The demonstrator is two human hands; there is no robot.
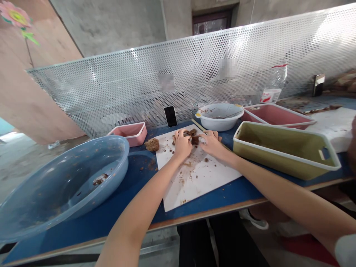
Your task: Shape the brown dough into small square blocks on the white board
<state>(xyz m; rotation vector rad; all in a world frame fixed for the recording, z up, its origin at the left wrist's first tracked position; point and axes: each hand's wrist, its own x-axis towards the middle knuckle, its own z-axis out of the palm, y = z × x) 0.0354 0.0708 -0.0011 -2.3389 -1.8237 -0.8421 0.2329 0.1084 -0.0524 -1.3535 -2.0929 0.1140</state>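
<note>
1. A blue basin [59, 189] sits at the left of the blue table [229, 194].
2. Just beyond its far right rim is a pink tub [137, 137].
3. A phone [170, 116] stands upright at the far side, near the mesh screen [116, 79].
4. Farther right are a white bowl [221, 123], a red bin [287, 114] and, nearer, a green bin [278, 157].
5. Behind the red bin stands a bottle [275, 83].
6. A pink flower [17, 15] shows far left.

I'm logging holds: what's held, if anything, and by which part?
Left grip and right grip touch brown, irregular lumps; whether or where they're held cannot be told.
</note>
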